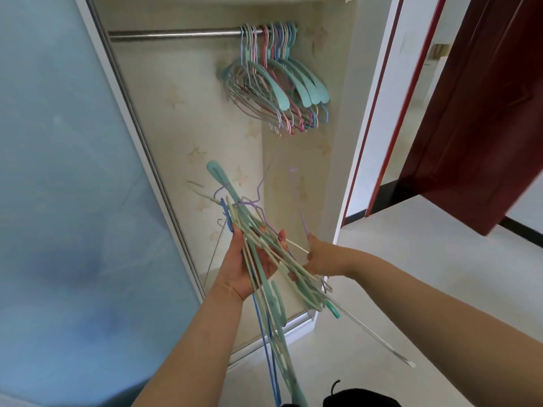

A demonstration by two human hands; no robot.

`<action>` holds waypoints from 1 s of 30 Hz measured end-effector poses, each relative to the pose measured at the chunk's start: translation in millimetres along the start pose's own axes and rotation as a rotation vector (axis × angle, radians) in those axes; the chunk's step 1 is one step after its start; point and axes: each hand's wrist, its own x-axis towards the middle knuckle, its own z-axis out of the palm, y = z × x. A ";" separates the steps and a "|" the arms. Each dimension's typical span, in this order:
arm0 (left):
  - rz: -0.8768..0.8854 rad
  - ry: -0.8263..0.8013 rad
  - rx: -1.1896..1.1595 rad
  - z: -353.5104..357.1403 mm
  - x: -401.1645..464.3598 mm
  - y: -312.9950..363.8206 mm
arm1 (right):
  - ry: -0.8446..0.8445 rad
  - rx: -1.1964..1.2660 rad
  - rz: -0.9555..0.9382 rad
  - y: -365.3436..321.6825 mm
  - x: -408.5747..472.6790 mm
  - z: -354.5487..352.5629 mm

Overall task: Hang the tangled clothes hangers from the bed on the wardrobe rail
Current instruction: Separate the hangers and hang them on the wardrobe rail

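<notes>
The left hand [252, 259] cradles a tangled bundle of hangers [264, 254] in front of the open wardrobe, fingers curled around its middle. The right hand [323, 257], just right of it, pinches a lilac wire hanger [299, 207]. Far above, more hangers [276, 83] hang bunched at the right end of the wardrobe rail [176, 34].

No text, label, brand, number or sign can be read anywhere in the view.
</notes>
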 end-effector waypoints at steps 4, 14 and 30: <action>-0.026 0.018 0.119 -5.5 0.0 1.2 | 0.026 0.150 -0.010 1.8 4.4 12.8; -0.043 0.162 0.082 -20.8 17.8 0.4 | -0.009 0.306 -0.220 21.3 34.6 -0.1; -0.045 0.292 0.066 -23.5 69.9 16.5 | 0.205 0.373 -0.245 -9.8 90.2 -102.3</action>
